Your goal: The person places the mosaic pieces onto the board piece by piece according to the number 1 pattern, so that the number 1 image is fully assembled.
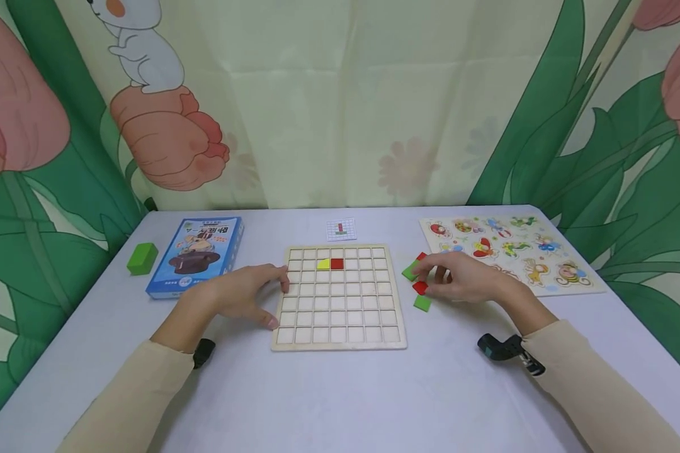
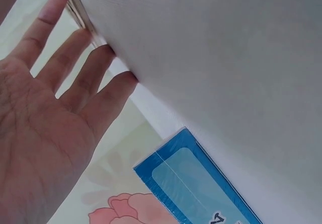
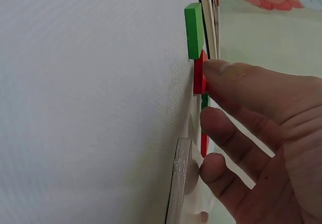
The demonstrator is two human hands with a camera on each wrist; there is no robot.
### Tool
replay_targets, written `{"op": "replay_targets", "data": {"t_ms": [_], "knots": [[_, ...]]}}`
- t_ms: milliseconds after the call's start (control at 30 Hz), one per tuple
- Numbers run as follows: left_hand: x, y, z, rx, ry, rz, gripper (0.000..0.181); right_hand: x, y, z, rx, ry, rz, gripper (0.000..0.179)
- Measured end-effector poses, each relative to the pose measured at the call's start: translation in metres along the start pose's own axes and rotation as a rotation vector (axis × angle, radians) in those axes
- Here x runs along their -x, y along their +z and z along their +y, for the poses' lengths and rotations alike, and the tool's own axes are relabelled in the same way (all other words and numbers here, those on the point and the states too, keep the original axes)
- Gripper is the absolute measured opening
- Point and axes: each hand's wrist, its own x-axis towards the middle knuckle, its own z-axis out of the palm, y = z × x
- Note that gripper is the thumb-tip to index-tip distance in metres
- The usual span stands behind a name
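Observation:
A wooden grid board [image 1: 339,303] lies in the middle, holding a yellow piece [image 1: 323,264] beside a dark red square tile [image 1: 337,263] in an upper row. My left hand [image 1: 248,296] rests at the board's left edge, thumb and fingers spread along it. Right of the board, my right hand [image 1: 459,277] reaches over a short line of red and green tiles. Its thumb is right at a red tile [image 3: 198,78], while the fingers stand apart from the thumb. The nearest green tile [image 1: 422,303] lies just in front; another green tile [image 1: 410,272] is partly covered by the fingers.
A small printed grid card [image 1: 340,229] lies behind the board. To the left are a blue box [image 1: 195,258] and a green block [image 1: 142,258]. At the right, a wooden picture board [image 1: 521,245] with cartoon animals lies partly behind the right hand.

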Motion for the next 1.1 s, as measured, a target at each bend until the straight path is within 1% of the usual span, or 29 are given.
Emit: {"op": "replay_targets", "data": {"t_ms": [233, 533, 767, 867, 1000, 1100], "knots": [[0.0007, -0.0008, -0.0001, -0.009, 0.000, 0.001, 0.053, 0.0027, -0.0013, -0.0003, 0.017, 0.024, -0.021, 0.034], [-0.0002, -0.0005, 0.0013, 0.002, 0.004, 0.001, 0.053, 0.0053, -0.0038, -0.0018, 0.056, 0.065, -0.031, 0.031], [0.0022, -0.0010, 0.0020, 0.001, -0.013, -0.009, 0.053, 0.0006, -0.0029, -0.0023, 0.074, 0.038, -0.061, 0.026], [0.0023, -0.0003, 0.0013, 0.012, -0.004, -0.004, 0.053, -0.0006, -0.0028, -0.0029, 0.088, 0.037, -0.061, 0.024], [0.0013, 0.0001, 0.0018, 0.015, 0.008, 0.000, 0.052, 0.0027, -0.0040, -0.0035, 0.070, 0.052, -0.047, 0.024], [0.0006, -0.0005, 0.0024, 0.010, 0.007, 0.004, 0.052, 0.0046, -0.0050, -0.0028, 0.023, 0.064, -0.025, 0.027]]}}
